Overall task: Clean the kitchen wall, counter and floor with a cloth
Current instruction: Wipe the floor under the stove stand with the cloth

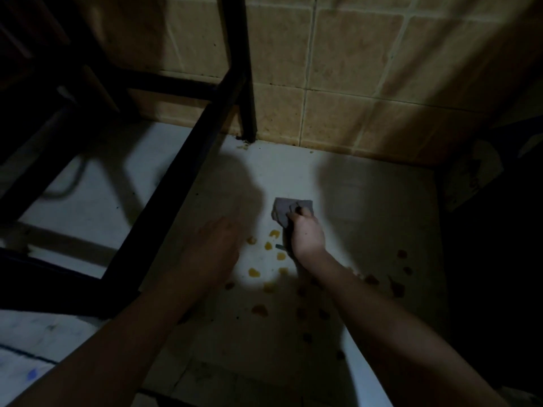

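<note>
My right hand [307, 235] grips a grey cloth [283, 211] and presses it onto the white floor [367, 201], just beyond a cluster of yellow-orange spill spots [268, 245]. More reddish-brown spots [396, 286] lie to the right and nearer to me. My left hand [219, 245] hovers flat and blurred over the floor, left of the spots, fingers apart and holding nothing. The beige tiled wall [346, 69] rises behind the floor, with grime along its base.
A black metal frame [188, 168] of a stand crosses the left side, its upright leg [248, 113] meeting the floor at the wall. A dark object [473, 174] sits at the right edge. The scene is dim, lit by one bright spot.
</note>
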Tool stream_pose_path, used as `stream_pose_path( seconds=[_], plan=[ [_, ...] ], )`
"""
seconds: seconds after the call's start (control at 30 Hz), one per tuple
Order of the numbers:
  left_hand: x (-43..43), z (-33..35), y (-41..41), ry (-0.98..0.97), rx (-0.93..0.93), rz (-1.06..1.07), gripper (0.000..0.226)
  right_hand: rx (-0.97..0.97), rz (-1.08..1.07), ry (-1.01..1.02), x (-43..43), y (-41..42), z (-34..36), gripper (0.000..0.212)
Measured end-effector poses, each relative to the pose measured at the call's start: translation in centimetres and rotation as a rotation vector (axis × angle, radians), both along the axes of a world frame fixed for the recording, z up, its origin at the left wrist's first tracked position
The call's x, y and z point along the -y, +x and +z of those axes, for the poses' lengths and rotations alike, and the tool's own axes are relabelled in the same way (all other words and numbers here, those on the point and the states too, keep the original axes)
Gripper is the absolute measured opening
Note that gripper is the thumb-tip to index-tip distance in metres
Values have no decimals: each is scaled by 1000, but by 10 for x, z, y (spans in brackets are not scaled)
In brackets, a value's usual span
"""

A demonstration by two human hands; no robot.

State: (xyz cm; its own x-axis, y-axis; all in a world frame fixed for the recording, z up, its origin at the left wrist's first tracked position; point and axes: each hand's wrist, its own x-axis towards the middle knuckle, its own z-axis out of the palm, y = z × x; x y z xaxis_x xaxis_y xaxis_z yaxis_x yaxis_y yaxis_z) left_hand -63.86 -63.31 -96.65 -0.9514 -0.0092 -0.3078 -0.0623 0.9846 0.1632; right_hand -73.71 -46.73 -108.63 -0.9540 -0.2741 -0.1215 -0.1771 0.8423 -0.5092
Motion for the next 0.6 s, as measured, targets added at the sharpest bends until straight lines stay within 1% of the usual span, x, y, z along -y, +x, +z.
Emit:
stream_pose_path(
  seconds=[0.03,0.07,0.13,0.17,0.23,0.3,0.4,0.43,0.47,0.53,0.57,0.6],
  plan=[
    [1,4,3,-26,11,-10,31,-2,66,42,8,3,0,38],
    [3,6,4,-40,14,-18,32,3,137,95,13,6,0,44],
    [5,11,5,-59,15,-29,30,22,267,177,15,14,-1,64],
    [5,12,5,-75,16,-32,29,27,311,206,12,18,-2,70],
    [3,12,5,-100,27,-30,29,29,380,244,3,26,-4,76],
    [-2,9,6,-103,29,-31,32,9,400,250,-12,34,-4,75],
    [-11,3,6,-60,19,-37,30,-31,360,266,-41,38,-2,74],
    [-14,1,4,-50,7,-53,29,-4,306,245,-52,38,-1,71],
    [-17,-2,2,-46,-11,-74,29,41,217,184,-65,39,0,64],
    [-23,-7,-2,-53,-40,-117,34,58,74,108,-94,41,2,39],
    [-25,-9,-3,-66,-48,-130,38,35,15,130,-109,43,3,34],
    [-25,-11,-4,-79,-51,-136,41,27,-38,168,-124,44,0,34]
  ],
)
